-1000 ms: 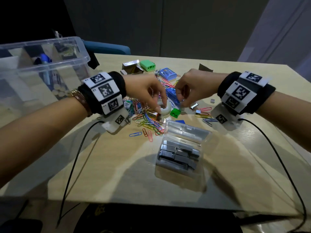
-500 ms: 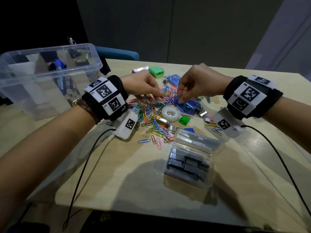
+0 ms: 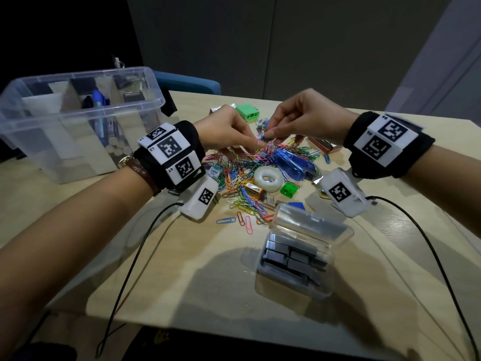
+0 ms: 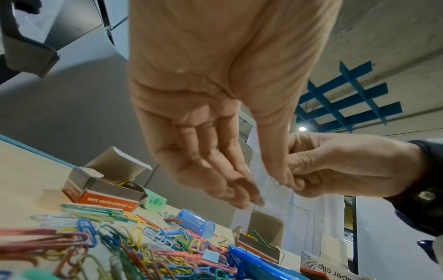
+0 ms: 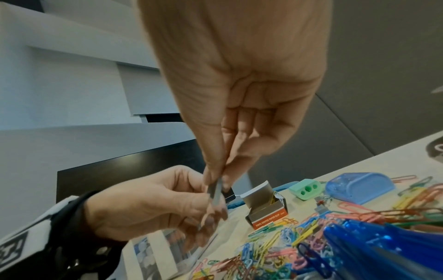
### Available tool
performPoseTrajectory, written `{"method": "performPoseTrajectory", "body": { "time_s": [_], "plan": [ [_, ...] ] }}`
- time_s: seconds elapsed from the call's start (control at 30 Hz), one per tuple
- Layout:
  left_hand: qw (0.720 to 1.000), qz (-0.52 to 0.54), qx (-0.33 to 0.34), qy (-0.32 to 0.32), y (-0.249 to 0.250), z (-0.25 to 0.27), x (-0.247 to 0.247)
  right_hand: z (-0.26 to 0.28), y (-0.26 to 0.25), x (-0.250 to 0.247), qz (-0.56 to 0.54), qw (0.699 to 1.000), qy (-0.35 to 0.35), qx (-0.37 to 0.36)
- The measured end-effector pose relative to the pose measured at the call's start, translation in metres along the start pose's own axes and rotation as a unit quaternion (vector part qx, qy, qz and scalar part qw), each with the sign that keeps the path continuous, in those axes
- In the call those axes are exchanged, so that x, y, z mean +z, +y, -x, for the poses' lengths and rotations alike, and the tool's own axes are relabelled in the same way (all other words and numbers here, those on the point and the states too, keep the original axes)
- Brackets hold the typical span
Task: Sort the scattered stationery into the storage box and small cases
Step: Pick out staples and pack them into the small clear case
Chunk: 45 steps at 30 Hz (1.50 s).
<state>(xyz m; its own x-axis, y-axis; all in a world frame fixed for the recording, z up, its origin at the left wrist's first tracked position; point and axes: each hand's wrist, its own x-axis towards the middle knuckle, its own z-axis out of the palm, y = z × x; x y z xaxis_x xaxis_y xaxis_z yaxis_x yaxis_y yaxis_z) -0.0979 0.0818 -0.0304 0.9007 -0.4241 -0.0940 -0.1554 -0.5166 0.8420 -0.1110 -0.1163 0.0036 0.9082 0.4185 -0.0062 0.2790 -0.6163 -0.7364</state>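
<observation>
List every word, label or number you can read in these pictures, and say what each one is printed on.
"VINYL COATED PAPER CLIP": orange band of the open paper clip box, left wrist view; the same print in the right wrist view is too small.
"aper clip", cut off and upside down: white card at the frame's bottom edge.
"L7": left wristband marker.
"R4", "R5": right wristband markers.
Small green label and yellow pack among the clips: too blurred.

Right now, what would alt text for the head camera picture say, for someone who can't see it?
Two hands, the left hand and right hand, meet above a pile of coloured paper clips on a wooden table, pinching something small between them. Nearby sit a tape roll, an open clear case of staples and a clear storage box.
</observation>
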Motion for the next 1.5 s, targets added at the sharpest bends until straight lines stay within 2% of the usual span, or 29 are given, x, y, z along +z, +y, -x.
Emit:
{"method": "performPoseTrajectory", "body": {
  "time_s": [0.17,0.33,0.4,0.5,0.6,0.67,0.8,0.97,1.03,1.1,1.2,1.27,1.3,1.5],
  "plan": [
    [1.000,0.018,0.022,0.005,0.002,0.001,0.002,0.002,0.003,-0.001,0.026,0.999,0.034,-0.022],
    [0.999,0.038,0.025,-0.022,0.011,0.002,0.006,0.009,0.005,-0.006,0.049,0.998,0.033,-0.012],
    [0.999,0.028,0.022,-0.029,0.013,0.001,0.007,0.011,0.007,-0.011,0.065,0.997,0.034,0.017],
    [1.000,0.006,0.014,-0.027,0.011,-0.001,0.006,0.012,0.017,-0.023,0.160,0.983,-0.005,0.094],
    [1.000,0.018,0.001,-0.021,0.006,-0.001,0.003,0.013,0.034,-0.030,0.277,0.942,-0.071,0.176],
    [0.999,0.040,-0.004,-0.006,0.003,0.000,0.000,0.015,0.044,-0.025,0.316,0.920,-0.100,0.210],
    [0.994,0.101,-0.030,0.013,0.002,0.002,-0.005,0.015,0.056,-0.010,0.302,0.914,-0.110,0.248],
    [0.980,0.199,-0.025,0.008,0.000,0.008,-0.003,0.012,0.049,-0.005,0.260,0.915,-0.167,0.259],
    [0.968,0.248,-0.024,0.007,-0.003,0.010,-0.001,0.013,0.041,-0.010,0.271,0.920,-0.157,0.237],
    [0.962,0.272,-0.021,-0.001,-0.005,0.011,0.002,0.015,0.033,-0.020,0.259,0.947,-0.083,0.172],
    [0.958,0.285,-0.017,-0.015,-0.006,0.015,0.005,0.021,0.017,-0.032,0.115,0.992,0.013,0.043],
    [0.954,0.300,-0.018,-0.020,-0.004,0.019,0.007,0.024,0.010,-0.028,-0.022,0.999,0.023,-0.004],
    [0.952,0.306,-0.018,-0.019,-0.002,0.021,0.009,0.023,0.010,-0.024,-0.056,0.998,0.024,-0.019],
    [0.949,0.316,0.003,0.011,0.000,0.025,0.017,0.017,0.023,-0.008,-0.042,0.998,-0.008,-0.051]
  ]
}}
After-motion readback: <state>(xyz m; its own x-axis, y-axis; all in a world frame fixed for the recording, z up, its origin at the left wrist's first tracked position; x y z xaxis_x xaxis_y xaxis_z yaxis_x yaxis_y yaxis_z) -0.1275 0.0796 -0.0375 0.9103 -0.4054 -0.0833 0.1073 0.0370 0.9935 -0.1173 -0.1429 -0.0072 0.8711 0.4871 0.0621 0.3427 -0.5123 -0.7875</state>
